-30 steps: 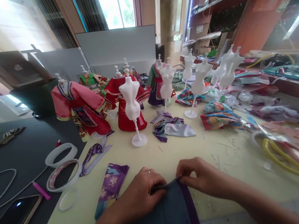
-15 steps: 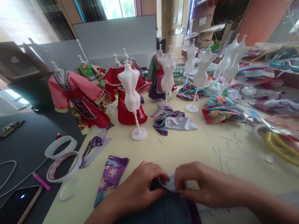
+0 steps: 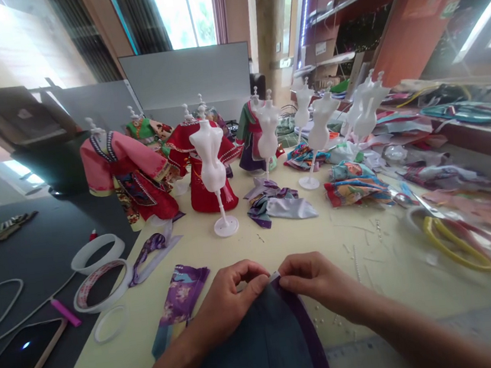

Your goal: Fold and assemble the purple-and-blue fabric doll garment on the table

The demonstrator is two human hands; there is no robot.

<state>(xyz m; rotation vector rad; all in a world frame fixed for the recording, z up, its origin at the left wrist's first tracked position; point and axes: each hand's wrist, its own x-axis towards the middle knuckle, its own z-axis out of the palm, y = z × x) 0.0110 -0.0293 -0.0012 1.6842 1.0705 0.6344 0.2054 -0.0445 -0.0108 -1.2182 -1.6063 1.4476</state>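
Observation:
A dark teal piece of fabric (image 3: 256, 344) with a purple border hangs from both hands and spreads toward me. My left hand (image 3: 236, 292) is closed, thumb and fingers pinching the fabric's upper edge. Just beside it my right hand (image 3: 311, 277) pinches the same edge at the purple corner. A small pale bit shows between the two sets of fingertips; I cannot tell whether it is lining or tape. To the left of my left hand lies a purple patterned cloth piece (image 3: 181, 296) with a blue end.
Bare white mannequins (image 3: 208, 153) and dressed ones, one in a pink robe (image 3: 129, 168), stand behind. Tape rolls (image 3: 101, 285) and a phone (image 3: 26, 366) lie left. Yellow-handled scissors (image 3: 454, 245), fabric scraps (image 3: 290, 205), beads (image 3: 357, 263) and a clear ruler (image 3: 407, 337) lie right.
Both hands have drawn their fingertips to the fabric's top edge, which was folded up with its pale underside showing. The fabric now lies smoother, its purple border curving on the right. The view has tilted slightly.

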